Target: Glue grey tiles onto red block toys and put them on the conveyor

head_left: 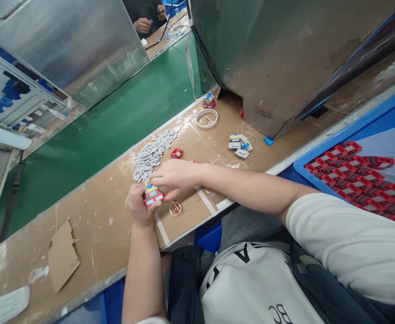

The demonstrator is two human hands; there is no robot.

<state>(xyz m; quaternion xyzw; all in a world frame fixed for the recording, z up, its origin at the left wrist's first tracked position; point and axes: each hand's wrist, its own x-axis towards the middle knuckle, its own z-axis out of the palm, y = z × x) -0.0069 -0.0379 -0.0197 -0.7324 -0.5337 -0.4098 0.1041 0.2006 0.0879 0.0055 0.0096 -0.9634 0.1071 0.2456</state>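
Red housing [154, 196] sits gripped in our left hand [139, 208]; our right hand [172, 175], touching it from above-right, pinches at its top edge.

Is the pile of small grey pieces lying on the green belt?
No, the pile of grey pieces lies on the brown worktop, beside the green belt, just beyond the right hand.

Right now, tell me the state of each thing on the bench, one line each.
Left hand: closed around the red piece.
Red piece: held above the bench, grey inserts showing.
Right hand: fingertips pinched at the red piece's top.
Grey chips: loose in a spread pile.
Tape ring: lying flat.
Blue tray: holds rows of red pieces.
Cardboard scrap: lying flat.
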